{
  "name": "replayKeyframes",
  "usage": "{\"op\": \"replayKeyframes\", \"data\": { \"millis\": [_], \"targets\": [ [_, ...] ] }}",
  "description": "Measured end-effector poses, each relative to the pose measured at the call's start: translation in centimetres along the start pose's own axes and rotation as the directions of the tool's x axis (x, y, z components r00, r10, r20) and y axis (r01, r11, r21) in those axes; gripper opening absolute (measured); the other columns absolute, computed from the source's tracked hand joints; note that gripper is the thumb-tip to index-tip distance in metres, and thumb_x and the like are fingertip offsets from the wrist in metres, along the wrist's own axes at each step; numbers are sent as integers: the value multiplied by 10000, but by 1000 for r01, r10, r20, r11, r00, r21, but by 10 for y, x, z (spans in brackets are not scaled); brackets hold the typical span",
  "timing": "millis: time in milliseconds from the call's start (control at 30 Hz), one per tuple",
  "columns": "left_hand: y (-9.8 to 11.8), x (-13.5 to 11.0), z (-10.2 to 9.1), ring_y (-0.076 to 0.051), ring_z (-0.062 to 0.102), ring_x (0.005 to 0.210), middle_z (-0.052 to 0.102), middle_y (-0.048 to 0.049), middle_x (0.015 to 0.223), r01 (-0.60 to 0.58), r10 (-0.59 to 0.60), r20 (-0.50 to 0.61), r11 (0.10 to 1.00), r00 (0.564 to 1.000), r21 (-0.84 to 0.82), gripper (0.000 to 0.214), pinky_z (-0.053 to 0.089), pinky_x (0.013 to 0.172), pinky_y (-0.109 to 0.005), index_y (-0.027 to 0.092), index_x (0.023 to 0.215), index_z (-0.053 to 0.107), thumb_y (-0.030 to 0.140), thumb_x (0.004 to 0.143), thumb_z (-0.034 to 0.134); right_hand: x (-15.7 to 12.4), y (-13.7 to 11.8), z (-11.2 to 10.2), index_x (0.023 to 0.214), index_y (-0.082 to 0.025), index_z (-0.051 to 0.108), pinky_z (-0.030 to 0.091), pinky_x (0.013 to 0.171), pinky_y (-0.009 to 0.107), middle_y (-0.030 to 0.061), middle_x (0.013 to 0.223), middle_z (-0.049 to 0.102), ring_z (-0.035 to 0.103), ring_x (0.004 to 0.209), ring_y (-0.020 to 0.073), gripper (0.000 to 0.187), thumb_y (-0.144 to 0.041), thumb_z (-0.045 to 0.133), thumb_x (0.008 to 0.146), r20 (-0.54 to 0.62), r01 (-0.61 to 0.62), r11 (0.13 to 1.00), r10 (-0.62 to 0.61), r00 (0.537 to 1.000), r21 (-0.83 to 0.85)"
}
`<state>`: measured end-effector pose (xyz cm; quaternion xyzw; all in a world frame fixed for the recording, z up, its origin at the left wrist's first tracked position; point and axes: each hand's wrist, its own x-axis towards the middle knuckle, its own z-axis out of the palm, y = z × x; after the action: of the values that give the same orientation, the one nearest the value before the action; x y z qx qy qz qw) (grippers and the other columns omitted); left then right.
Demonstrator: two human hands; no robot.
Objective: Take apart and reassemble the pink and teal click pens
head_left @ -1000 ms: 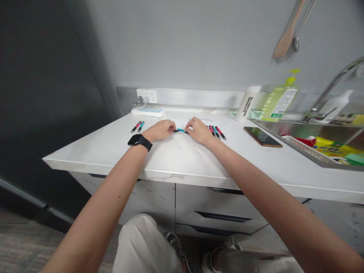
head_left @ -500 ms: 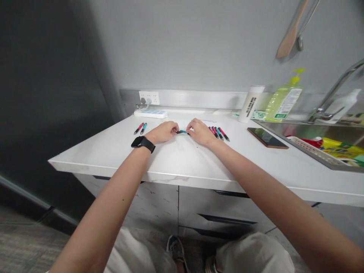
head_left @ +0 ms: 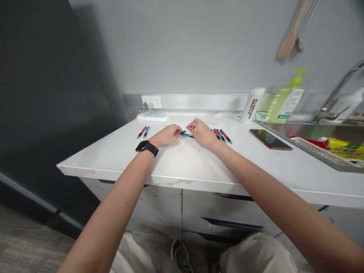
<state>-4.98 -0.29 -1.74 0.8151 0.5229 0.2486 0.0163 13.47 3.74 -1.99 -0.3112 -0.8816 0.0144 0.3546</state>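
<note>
My left hand is closed at the fingertips on a small black pen part. Against it lies a blue pen barrel with a dark end that reaches to the fingers of my right hand. Those fingers are curled with thumb and forefinger close together; what is between them, if anything, is too small to make out. A thin pen refill rests on the counter just in front. Beside my right hand is a row of several red and blue pens. One red pen and one blue pen lie left of my left hand.
On the white counter are a power strip, a phone, a white bottle and a yellow-green soap bottle. A sink with a tap is on the right.
The black part in my left hand now sits tilted over the blue barrel's end. My right fingertips have lifted slightly from the barrel. The view has shifted a little.
</note>
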Motion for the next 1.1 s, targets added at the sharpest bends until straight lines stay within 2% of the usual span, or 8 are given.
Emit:
{"op": "replayKeyframes", "data": {
  "millis": [100, 200, 300, 467, 633, 900, 1000, 1100],
  "targets": [
    [5, -1, -1, -159, 568, 755, 620, -52, 832, 40, -41, -17, 998, 999, -57, 176, 443, 738, -285, 150, 891, 561, 189, 742, 475, -3, 0, -7, 865, -160, 666, 422, 788, 268, 77, 907, 639, 584, 850, 170, 197, -277, 512, 834, 123, -123, 991, 130, 984, -61],
    [11, -3, -2, -152, 556, 721, 603, -31, 797, 72, -77, -49, 993, 996, -89, 160, 440, 701, -278, 164, 890, 517, 206, 739, 488, -8, 1, -13, 751, -194, 678, 437, 708, 275, 56, 820, 672, 606, 771, 189, 204, -389, 624, 727, 320, -202, 969, 239, 917, -145],
    [14, -4, -4, -151, 548, 696, 590, -22, 772, 57, -59, -33, 996, 998, -63, 141, 437, 677, -279, 175, 880, 496, 207, 744, 479, -10, 2, -13, 757, -206, 687, 442, 666, 276, 62, 830, 688, 619, 747, 197, 171, -359, 654, 688, 357, -204, 968, 243, 902, -143],
    [14, -3, -5, -159, 552, 700, 583, -20, 761, 42, -42, 7, 999, 999, 3, 119, 446, 683, -292, 186, 861, 493, 206, 744, 481, -10, -1, -4, 741, -187, 688, 448, 650, 294, 109, 791, 695, 638, 748, 229, 101, -248, 610, 723, 322, -151, 980, 187, 928, -133],
    [15, 0, -7, -157, 557, 701, 587, -24, 766, 40, -39, -65, 999, 997, 17, 136, 447, 688, -294, 180, 881, 502, 227, 756, 481, -11, -3, -3, 767, -172, 653, 441, 678, 307, 123, 832, 687, 634, 794, 240, 104, -205, 555, 780, 304, -84, 987, 123, 945, -139],
    [18, -1, -12, -158, 570, 743, 615, -47, 811, 53, -53, -109, 999, 993, 3, 154, 455, 709, -294, 159, 892, 523, 233, 762, 484, -2, 11, -2, 885, -165, 632, 428, 739, 243, 37, 827, 667, 599, 780, 135, 140, -112, 545, 790, 201, -140, 971, 101, 974, 192],
    [19, -2, -13, -157, 575, 771, 623, -51, 846, 47, -47, -98, 999, 994, -8, 145, 456, 711, -290, 165, 885, 527, 235, 763, 492, 7, 13, -4, 809, -151, 595, 451, 703, 249, 33, 789, 645, 594, 710, 121, 74, -158, 522, 811, 24, -214, 881, 225, 974, 422],
    [20, -2, -13, -156, 575, 772, 620, -41, 837, 28, -28, -69, 1000, 997, -3, 120, 456, 716, -289, 176, 860, 526, 229, 755, 501, 14, 13, -6, 805, -164, 518, 470, 620, 224, -4, 744, 602, 601, 631, 96, 15, -161, 528, 794, -88, -199, 682, 361, 928, 703]
  ]
}}
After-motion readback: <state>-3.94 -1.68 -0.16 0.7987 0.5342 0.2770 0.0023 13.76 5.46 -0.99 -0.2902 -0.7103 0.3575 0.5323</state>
